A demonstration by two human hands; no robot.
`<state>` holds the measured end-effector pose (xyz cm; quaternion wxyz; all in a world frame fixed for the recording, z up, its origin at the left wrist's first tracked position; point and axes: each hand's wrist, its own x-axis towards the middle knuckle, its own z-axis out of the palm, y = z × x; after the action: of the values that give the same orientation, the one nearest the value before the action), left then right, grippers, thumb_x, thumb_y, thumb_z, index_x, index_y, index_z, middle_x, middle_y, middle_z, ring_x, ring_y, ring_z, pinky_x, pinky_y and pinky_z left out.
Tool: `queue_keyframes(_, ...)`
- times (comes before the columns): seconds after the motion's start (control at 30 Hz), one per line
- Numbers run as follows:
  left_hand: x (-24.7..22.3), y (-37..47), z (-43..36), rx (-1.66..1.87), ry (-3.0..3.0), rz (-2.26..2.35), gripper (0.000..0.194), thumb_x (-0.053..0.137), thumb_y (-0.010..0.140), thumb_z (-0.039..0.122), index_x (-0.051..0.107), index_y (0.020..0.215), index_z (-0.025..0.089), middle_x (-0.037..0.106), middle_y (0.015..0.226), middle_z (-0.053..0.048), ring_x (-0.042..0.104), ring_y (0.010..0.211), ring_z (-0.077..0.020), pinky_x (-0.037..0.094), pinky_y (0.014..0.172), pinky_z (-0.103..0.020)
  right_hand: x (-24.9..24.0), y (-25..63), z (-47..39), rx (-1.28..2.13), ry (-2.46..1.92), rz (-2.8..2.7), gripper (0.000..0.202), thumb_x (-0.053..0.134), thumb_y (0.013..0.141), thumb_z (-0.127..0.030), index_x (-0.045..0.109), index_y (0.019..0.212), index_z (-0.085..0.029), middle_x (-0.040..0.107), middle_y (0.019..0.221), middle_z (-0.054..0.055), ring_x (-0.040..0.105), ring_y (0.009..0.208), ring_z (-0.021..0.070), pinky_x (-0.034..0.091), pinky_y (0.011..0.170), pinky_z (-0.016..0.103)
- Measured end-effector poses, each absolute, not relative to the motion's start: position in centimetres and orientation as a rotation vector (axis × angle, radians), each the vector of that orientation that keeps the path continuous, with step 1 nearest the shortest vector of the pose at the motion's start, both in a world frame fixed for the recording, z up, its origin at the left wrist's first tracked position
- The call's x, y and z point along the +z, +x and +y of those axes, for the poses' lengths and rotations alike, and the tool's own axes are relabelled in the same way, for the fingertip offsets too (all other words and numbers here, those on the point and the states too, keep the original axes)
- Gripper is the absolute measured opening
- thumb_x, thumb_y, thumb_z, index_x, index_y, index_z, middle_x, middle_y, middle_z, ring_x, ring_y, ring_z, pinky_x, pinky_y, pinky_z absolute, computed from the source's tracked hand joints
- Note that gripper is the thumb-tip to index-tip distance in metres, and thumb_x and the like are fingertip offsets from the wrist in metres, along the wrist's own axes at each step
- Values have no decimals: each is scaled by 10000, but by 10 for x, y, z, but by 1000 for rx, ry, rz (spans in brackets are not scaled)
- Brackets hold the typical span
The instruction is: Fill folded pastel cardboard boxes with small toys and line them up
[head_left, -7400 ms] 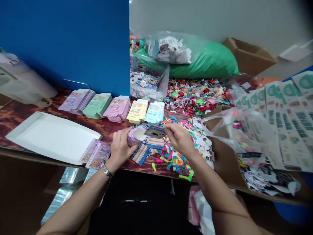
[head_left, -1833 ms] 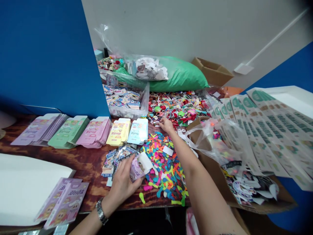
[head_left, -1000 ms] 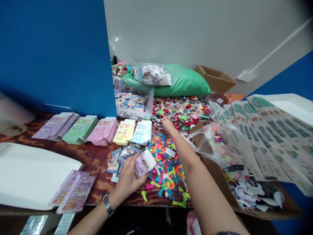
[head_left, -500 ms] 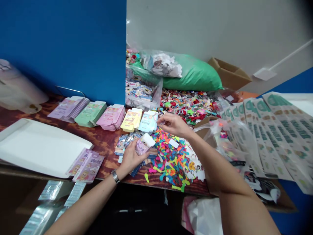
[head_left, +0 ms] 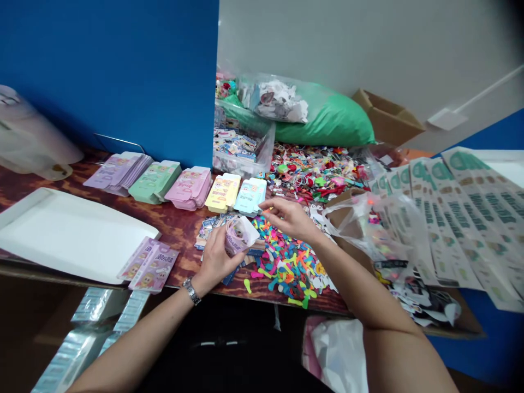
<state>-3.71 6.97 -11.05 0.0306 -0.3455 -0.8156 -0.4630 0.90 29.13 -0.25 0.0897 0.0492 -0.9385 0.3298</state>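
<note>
My left hand (head_left: 216,255) is wrapped round a small purple box (head_left: 237,240), whose white flap stands open toward the right. Over the colourful small pieces (head_left: 286,262), just right of the light blue box stack (head_left: 250,195), is my right hand (head_left: 286,217). Its thumb and fingers are nearly together; whether anything small is between them is too small to tell. Under the purple box lie printed cards (head_left: 213,226). Yellow (head_left: 223,192), pink (head_left: 188,187), green (head_left: 154,181) and purple (head_left: 117,172) box stacks stand in a row to the left.
A white tray (head_left: 73,234) lies at the left, with two purple boxes (head_left: 153,267) at its corner. Behind are a clear bin (head_left: 262,150), a heap of trinkets (head_left: 319,169) and a green bag (head_left: 327,117). Printed sheets (head_left: 462,218) stand at the right.
The purple box is now tilted with its opening more toward the camera. My right hand has moved slightly down from beside the light blue stack, and the white card on the colourful pieces no longer shows.
</note>
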Motion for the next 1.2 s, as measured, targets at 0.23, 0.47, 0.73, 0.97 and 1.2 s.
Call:
queue_keyframes(0.23, -103, -44, 59, -1249, -1293, -2468, 806, 626, 846, 351, 192, 1515, 234, 510, 1196, -126, 537, 1081, -271, 469, 927, -407, -36, 17, 334, 376, -230, -3074, 217, 517, 930, -239, 664, 1082, -193, 691, 1076, 78, 645, 930, 201, 469, 787, 278)
queue_keyframes(0.47, -107, -41, 55, -1209, -1465, -2495, 634, 576, 893, 367, 297, 1458, 304, 437, 1203, -106, 518, 1099, -255, 488, 903, -396, -82, 26, 331, 115, -445, -3371, 173, 615, 862, -242, 678, 1023, -227, 698, 1019, 84, 656, 897, 241, 455, 702, 276)
queue_keyframes(0.73, -105, -45, 53, -1323, -1380, -2349, 804, 651, 839, 303, 185, 1492, 245, 476, 1275, -138, 514, 1162, -267, 471, 953, -425, -71, 30, 324, 100, -538, -3336, 234, 596, 873, -264, 616, 1093, -188, 677, 1081, 105, 660, 928, 255, 471, 718, 289)
queue_keyframes(0.97, -105, -44, 54, -1351, -1366, -2381, 783, 653, 832, 301, 211, 1472, 211, 495, 1273, -152, 523, 1157, -273, 466, 967, -443, -16, 42, 273, 742, 16, -2701, 255, 571, 932, -320, 574, 1157, -199, 688, 1067, 62, 649, 980, 189, 500, 846, 298)
queue_keyframes(1.2, -101, -37, 55, -1383, -1411, -2324, 746, 651, 825, 260, 242, 1446, 197, 477, 1287, -150, 500, 1193, -260, 453, 998, -424, -11, 19, 238, 777, 431, -2603, 287, 561, 936, -235, 570, 1217, -180, 630, 1177, 112, 577, 1113, 210, 481, 944, 362)
